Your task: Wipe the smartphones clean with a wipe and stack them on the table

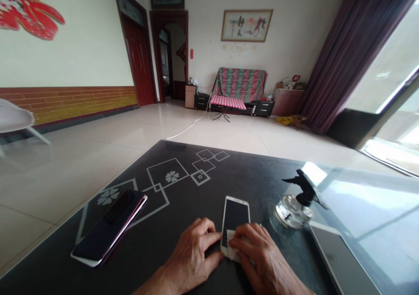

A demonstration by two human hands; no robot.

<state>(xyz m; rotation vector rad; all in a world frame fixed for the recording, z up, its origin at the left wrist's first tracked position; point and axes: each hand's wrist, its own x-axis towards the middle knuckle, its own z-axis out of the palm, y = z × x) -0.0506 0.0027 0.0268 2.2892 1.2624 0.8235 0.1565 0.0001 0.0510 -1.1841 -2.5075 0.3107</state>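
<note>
A white smartphone (pixel 235 212) with a dark screen lies flat on the black tabletop (pixel 193 210) in front of me. My left hand (pixel 195 252) steadies it from the left, thumb and forefinger against its lower left edge. In my right hand (pixel 263 253) is a small white wipe (pixel 230 237), pressed by bent fingers onto the lower part of the phone. The fingers hide part of the wipe and the phone's lower right side. To the right of the phone stands a clear glass spray bottle (pixel 293 211) with a black trigger head.
A larger dark phone (pixel 111 227) with a shiny edge lies at the left of the table. A white-framed tablet (pixel 343 260) is at the right, close to the bottle. Across the tiled floor (pixel 137 129) stand a small striped-cloth table (pixel 228 102) and low cabinets.
</note>
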